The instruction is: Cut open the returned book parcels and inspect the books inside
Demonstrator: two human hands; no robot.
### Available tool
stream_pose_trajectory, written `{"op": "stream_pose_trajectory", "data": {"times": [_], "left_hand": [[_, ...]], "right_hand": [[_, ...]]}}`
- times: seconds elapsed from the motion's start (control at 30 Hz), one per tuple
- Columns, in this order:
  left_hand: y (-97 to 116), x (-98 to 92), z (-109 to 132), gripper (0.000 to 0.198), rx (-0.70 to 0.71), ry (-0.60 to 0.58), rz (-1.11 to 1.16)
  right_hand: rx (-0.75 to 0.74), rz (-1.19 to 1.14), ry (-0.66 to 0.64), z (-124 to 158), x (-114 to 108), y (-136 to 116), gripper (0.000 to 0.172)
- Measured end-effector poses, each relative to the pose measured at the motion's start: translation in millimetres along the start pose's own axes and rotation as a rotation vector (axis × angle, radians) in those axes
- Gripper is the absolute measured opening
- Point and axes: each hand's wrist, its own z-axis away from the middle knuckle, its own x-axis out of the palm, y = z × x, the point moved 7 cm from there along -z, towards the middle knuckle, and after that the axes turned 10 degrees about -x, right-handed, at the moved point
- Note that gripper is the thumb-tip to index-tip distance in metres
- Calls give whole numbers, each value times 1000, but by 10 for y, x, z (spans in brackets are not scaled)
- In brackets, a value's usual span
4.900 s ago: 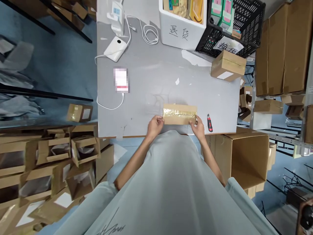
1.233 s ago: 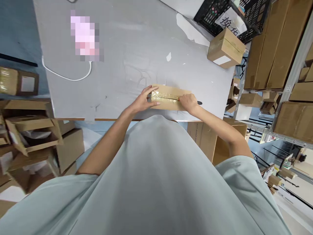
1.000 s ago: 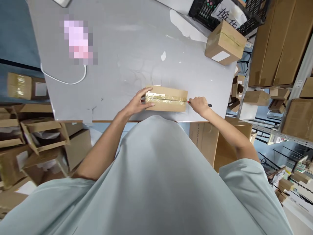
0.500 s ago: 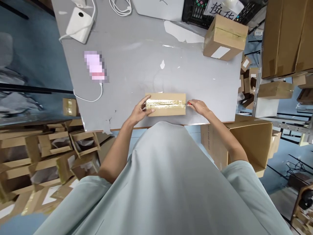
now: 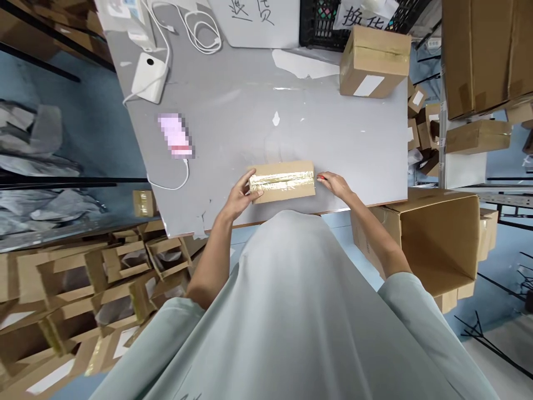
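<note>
A long, narrow cardboard box (image 5: 283,193) lies near the table's front edge, slightly tilted, with shiny clear tape along its top seam. My left hand (image 5: 240,195) grips its left end, the thumb on the near side and the fingers at the far corner. Just off the box's right end, my right hand (image 5: 336,184) is closed around a small red cutter (image 5: 321,177). Most of that cutter is hidden in the fingers, and its blade is too small to make out.
On the grey table (image 5: 250,128) are a pixelated phone (image 5: 175,135) on a cable, a white power bank (image 5: 149,78), a taped carton (image 5: 373,61) and a black crate (image 5: 318,25). A large open carton (image 5: 439,239) stands at right. Several open boxes (image 5: 120,264) fill the lower left.
My right hand with the cutter has come slightly away from the box's right end. The box has turned a little, its right end swinging away from me. The camera view has shifted.
</note>
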Motion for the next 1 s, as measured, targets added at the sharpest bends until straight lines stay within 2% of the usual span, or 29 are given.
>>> {"op": "stream_pose_trajectory", "data": {"times": [0.07, 0.13, 0.23, 0.3, 0.37, 0.43, 0.5, 0.57, 0.63, 0.73, 0.83, 0.9, 1.0], "left_hand": [[-65, -131, 38, 114, 1, 15, 48], [-171, -346, 94, 113, -9, 42, 90], [-339, -655, 175, 111, -43, 89, 119], [-405, -748, 203, 109, -55, 97, 138], [-434, -765, 202, 109, -52, 87, 169], [-446, -772, 183, 109, -35, 91, 176], [-465, -782, 148, 106, -18, 111, 133], [-497, -735, 83, 104, -20, 112, 82], [-518, -561, -20, 106, -33, 72, 74], [-470, -91, -201, 110, -21, -17, 65], [-362, 306, -305, 101, -8, -10, -26], [-260, 392, -286, 88, 0, 13, -42], [30, 243, -120, 64, 71, 101, -18]], "right_hand": [[47, 12, 9, 109, -54, 139, 38], [117, 6, 37, 212, -101, 251, 38], [207, -99, 109, 230, -52, 210, 47], [198, -253, 157, 117, 88, -15, 58], [170, -377, 212, -30, 244, -325, 68], [171, -407, 288, -127, 336, -617, 71], [183, -391, 370, -138, 323, -846, 71], [180, -372, 422, -78, 215, -1012, 71], [164, -331, 453, 23, 22, -1122, 73], [143, -215, 485, 180, -321, -1223, 77], [140, -45, 449, 252, -513, -1297, 75], [148, 65, 412, 256, -514, -1339, 69], [205, 178, 396, 248, -408, -1368, 63]]}}
